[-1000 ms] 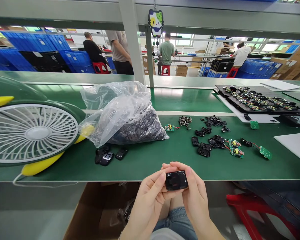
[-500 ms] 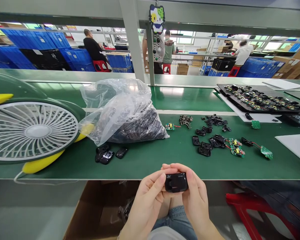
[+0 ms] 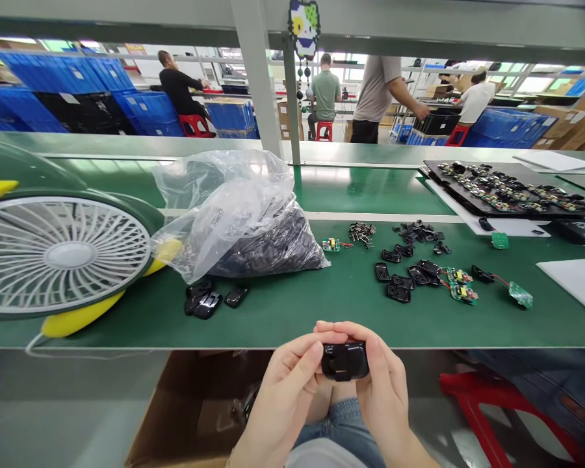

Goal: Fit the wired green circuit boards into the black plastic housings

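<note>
On the green counter [image 3: 283, 312] there stood a transparent plastic bag [image 3: 214, 227], and it contained a great many small black plastic parts [image 3: 275, 250]. Below the counter was an open cardboard box [image 3: 151, 416], which had inside some dark things in clear plastic that I could not identify. At the right, a flat black tray [image 3: 441, 185] carried many small circuit-board assemblies [image 3: 497, 190].

The black plastic housing [image 3: 345, 362] was held at the counter's near edge, above the lap [image 3: 346, 416]. The left hand [image 3: 292, 377] and the right hand [image 3: 387, 377] both gripped it, one at each end. It was glossy and rectangular, with rounded corners. In the background, blue crates [image 3: 58, 71] bore pale labels, whose writing was too small for reading.
</note>
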`<state>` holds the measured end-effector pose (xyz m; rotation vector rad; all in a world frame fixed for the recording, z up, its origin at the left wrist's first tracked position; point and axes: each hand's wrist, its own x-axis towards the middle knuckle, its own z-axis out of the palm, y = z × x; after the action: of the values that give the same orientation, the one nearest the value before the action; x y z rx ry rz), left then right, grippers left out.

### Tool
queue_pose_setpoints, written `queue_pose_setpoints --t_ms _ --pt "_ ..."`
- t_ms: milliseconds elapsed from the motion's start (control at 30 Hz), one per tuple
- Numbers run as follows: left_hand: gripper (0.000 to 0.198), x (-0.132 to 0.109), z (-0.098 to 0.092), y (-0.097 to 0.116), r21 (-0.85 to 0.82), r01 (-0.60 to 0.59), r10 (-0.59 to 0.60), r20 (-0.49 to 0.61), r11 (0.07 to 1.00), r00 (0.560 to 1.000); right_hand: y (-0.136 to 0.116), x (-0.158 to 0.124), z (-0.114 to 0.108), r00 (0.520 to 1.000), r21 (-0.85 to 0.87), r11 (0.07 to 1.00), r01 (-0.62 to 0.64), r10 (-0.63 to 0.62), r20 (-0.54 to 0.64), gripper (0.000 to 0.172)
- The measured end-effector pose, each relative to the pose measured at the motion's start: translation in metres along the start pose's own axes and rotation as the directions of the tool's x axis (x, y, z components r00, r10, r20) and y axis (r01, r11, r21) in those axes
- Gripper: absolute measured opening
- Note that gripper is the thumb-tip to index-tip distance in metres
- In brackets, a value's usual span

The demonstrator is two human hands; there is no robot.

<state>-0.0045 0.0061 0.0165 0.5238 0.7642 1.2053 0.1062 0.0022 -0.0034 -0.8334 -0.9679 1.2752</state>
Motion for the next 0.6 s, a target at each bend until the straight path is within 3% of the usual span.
queue_pose_setpoints --t_ms 133,233,333,400,467,600 --pt "0.022 0.006 -0.01 -0.005 0.03 0.001 -0.002 0.041 1.0 0.999 0.006 0.003 -0.007 0.997 -0.089 0.994 0.059 -0.055 0.049 0.038" --pt "0.026 0.015 -0.017 -0.009 0.035 0.026 -0.027 0.025 0.999 0.999 0.01 0.008 -0.021 0.978 -0.308 0.93 0.2 -0.17 0.121 0.034" --pt "0.033 0.026 -0.023 -0.016 0.012 0.068 -0.067 -0.043 0.998 0.997 0.014 0.016 -0.038 0.889 -0.535 0.72 0.442 -0.272 0.369 0.04" --pt "0.036 0.031 -0.026 -0.025 -0.013 0.095 -0.096 -0.083 0.995 0.992 0.016 0.023 -0.048 0.812 -0.618 0.547 0.564 -0.235 0.533 0.045" --pt "0.039 0.035 -0.028 -0.036 -0.028 0.128 -0.13 -0.089 0.991 0.988 0.019 0.03 -0.056 0.777 -0.664 0.419 0.619 -0.211 0.592 0.045" --pt "0.046 0.042 -0.037 -0.041 0.103 0.118 -0.121 0.025 0.988 0.992 0.024 0.043 -0.086 0.745 -0.689 0.286 0.666 -0.296 0.597 0.041"
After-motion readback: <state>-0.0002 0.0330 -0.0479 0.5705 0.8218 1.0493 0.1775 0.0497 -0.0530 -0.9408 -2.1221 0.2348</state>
